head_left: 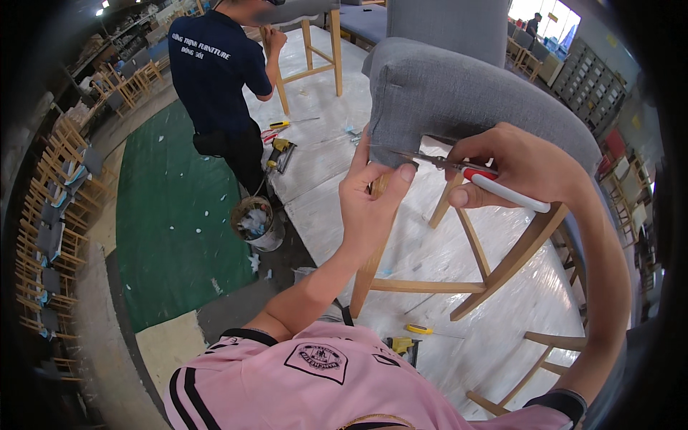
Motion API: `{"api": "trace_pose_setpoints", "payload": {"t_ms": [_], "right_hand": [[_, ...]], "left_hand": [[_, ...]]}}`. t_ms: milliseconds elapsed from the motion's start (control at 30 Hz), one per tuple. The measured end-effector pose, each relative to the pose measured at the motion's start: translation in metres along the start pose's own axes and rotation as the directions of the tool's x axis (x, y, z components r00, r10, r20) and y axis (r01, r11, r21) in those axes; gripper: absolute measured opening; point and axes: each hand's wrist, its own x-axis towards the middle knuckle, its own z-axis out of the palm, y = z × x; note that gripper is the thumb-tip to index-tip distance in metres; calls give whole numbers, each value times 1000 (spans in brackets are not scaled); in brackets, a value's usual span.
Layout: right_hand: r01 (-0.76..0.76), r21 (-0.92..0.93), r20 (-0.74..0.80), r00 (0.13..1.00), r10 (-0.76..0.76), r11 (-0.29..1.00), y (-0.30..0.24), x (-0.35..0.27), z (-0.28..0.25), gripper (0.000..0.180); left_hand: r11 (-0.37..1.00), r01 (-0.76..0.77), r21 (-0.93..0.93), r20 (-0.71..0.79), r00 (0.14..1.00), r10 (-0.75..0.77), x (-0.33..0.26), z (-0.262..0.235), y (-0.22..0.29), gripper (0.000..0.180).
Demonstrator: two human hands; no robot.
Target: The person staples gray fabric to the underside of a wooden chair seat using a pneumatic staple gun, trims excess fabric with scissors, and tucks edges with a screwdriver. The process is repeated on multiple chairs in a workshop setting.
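Grey fabric-upholstered wooden chair, one, on white film-covered counter. Left hand: pinches the chair's fabric corner between thumb and fingers. Right hand: curled around steel scissors with red-and-white handles. Hazard: blades lie beside left thumb; a slip could nick skin or upholstery. Markings: white lettering, co-worker's navy shirt; black lettered crest, wearer's pink shirt.

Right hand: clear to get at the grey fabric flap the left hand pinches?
Probably yes: the right hand holds scissors whose tips are at the grey fabric flap, with nothing visible between. The left hand sits close, though.
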Motion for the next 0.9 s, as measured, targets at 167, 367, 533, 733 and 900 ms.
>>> {"api": "trace_pose_setpoints", "payload": {"t_ms": [167, 367, 533, 733, 900], "right_hand": [[78, -34, -22, 997, -79, 996, -5, 8, 4, 65], [207, 108, -206, 961, -182, 972, -3, 8, 29, 57], [364, 257, -555, 814, -172, 895, -10, 12, 88, 47], [469, 399, -764, 645, 3, 788, 0, 10, 138, 50], [504, 581, -782, 563, 268, 639, 23, -19, 198, 47]], "left_hand": [[992, -119, 31, 47, 992, 118, -2, 5, 5, 22], [954, -295, 46, 135, 948, 287, 1, -1, 1, 25], [937, -345, 59, 110, 935, 338, -4, -2, -6, 38], [922, -355, 152, 150, 931, 333, -5, 1, -4, 37], [929, -342, 144, 105, 938, 329, -6, -12, -9, 39]]}}
